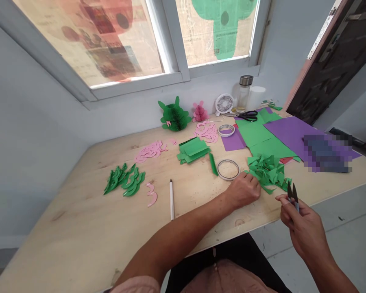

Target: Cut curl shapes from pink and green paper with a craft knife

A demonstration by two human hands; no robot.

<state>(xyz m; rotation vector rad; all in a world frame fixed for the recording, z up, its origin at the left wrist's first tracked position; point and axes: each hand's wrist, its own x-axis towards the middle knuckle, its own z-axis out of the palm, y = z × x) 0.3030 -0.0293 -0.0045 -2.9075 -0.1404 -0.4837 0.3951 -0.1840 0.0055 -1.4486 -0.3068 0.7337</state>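
Note:
My right hand (305, 226) is closed around a pair of thread snips (293, 195) at the table's front edge. Their dark blades point up and stand apart, and a bit of blue handle shows. My left hand (244, 190) is curled into a fist at the left side of a heap of green paper scraps (266, 169). Its fingertips face away, so what they hold, if anything, is hidden. Just beyond that hand lies a roll of tape (228, 170), with a narrow green folded strip (213, 164) beside it.
Green cut pieces (125, 179), a pink curved piece (151, 195) and a white pen (171, 199) lie leftward. Folded green paper (193, 150) sits mid-table. Green and pink paper figures, a small fan (224, 104), a bottle (244, 94), black scissors (247, 116) and purple sheets (293, 132) are farther back.

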